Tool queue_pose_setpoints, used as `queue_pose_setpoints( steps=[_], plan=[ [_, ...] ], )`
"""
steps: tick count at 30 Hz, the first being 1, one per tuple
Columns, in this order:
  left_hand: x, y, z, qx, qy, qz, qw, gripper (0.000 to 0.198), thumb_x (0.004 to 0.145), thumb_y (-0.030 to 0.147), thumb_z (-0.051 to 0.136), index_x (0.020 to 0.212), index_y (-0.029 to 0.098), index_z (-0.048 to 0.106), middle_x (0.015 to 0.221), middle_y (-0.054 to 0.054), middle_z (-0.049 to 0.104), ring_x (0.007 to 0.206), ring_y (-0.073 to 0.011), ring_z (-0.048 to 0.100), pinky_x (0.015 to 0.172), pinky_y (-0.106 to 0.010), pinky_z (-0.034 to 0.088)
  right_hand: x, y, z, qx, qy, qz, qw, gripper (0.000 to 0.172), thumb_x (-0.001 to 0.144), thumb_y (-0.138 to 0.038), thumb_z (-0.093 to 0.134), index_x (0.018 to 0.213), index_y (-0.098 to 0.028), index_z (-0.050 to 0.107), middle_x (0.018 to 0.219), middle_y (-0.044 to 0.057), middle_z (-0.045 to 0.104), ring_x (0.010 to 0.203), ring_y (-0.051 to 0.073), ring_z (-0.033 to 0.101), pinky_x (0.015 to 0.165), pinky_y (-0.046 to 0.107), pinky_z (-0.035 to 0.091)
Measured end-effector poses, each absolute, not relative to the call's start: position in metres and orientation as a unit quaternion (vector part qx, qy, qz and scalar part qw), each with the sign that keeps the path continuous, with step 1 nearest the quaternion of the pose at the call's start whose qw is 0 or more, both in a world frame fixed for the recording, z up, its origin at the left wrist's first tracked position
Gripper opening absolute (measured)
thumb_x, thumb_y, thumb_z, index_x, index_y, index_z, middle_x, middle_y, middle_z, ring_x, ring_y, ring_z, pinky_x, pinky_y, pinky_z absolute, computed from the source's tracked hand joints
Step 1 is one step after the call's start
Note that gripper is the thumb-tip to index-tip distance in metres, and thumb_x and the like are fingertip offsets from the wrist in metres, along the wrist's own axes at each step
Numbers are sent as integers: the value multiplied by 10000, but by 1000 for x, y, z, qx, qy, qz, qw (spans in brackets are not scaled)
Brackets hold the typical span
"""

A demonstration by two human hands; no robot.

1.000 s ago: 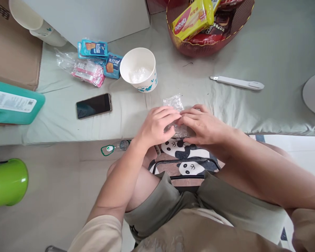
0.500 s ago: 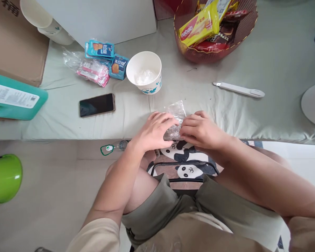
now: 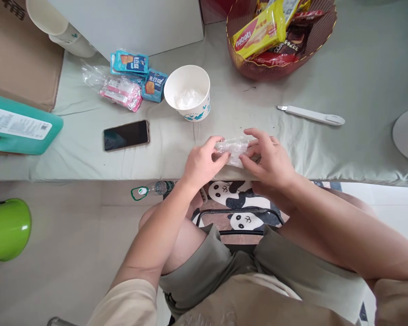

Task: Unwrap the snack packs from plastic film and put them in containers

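Observation:
Between my two hands, at the front edge of the cloth-covered table, is a crumpled clear plastic bag [image 3: 234, 147]. My left hand [image 3: 204, 159] pinches its left end between thumb and fingers. On the right end, my right hand [image 3: 265, 156] grips the plastic with thumb and curled fingers, its index finger raised. Just beyond stands a white paper cup [image 3: 192, 111] with a blue leaf print, and crumpled clear plastic [image 3: 189, 98] lies inside it. A dark-screened phone [image 3: 126, 135] rests to the left of my hands.
A red bowl [image 3: 275, 71] of wrapped snacks sits at the back, with a white utility knife [image 3: 311, 115] in front. Blue snack packets [image 3: 154, 85] and a pink packet [image 3: 122, 93] lie left of the cup. A teal container [image 3: 54, 128] and a green bin [image 3: 12, 231] are farther left.
The plastic bag has been gathered into a smaller, wider bundle. My left hand has turned so its thumb and fingers pinch one end, and my right index finger has lifted.

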State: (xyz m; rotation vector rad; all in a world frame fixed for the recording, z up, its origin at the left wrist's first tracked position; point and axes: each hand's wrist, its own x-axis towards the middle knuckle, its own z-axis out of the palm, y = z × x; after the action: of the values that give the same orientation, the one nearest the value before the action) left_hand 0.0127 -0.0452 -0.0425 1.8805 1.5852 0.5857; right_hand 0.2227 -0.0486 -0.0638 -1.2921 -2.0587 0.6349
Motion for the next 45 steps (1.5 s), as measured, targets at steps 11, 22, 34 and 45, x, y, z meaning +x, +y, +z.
queue_pose_setpoints(
  steps=[11, 22, 34, 45],
  plan=[
    [15, -43, -56, 726, 606, 248, 209, 367, 851, 200, 740, 1201, 226, 630, 1234, -88, 565, 1040, -204, 660, 803, -322, 586, 211, -55, -66, -411, -876, 58, 245, 287, 980, -407, 568, 1146, -197, 672, 1090, 110, 723, 1012, 281, 627, 873, 409, 419],
    [-2, -37, -45, 700, 492, 372, 361, 353, 783, 359, 776, 1085, 224, 654, 1294, -103, 626, 1220, -251, 611, 976, -363, 556, 200, -42, -46, -499, -751, 317, 294, 205, 941, -299, 495, 944, -202, 676, 830, 49, 739, 748, 200, 647, 763, 358, 460],
    [-27, -28, -21, 673, 512, 347, 406, 56, 875, 261, 593, 898, 221, 560, 713, 52, 587, 604, -103, 518, 625, -240, 399, 166, -36, -43, -506, -651, 428, 370, 196, 858, -391, 686, 922, -223, 609, 733, -14, 642, 621, 127, 562, 624, 277, 460],
    [-64, -10, -16, 549, 611, 446, 357, 29, 891, 220, 586, 864, 212, 579, 817, 14, 695, 565, -86, 547, 603, -242, 413, 116, 56, 39, -511, -830, -3, 222, 161, 869, -225, 569, 964, -238, 699, 934, 93, 729, 835, 243, 656, 660, 348, 446]
  ],
)
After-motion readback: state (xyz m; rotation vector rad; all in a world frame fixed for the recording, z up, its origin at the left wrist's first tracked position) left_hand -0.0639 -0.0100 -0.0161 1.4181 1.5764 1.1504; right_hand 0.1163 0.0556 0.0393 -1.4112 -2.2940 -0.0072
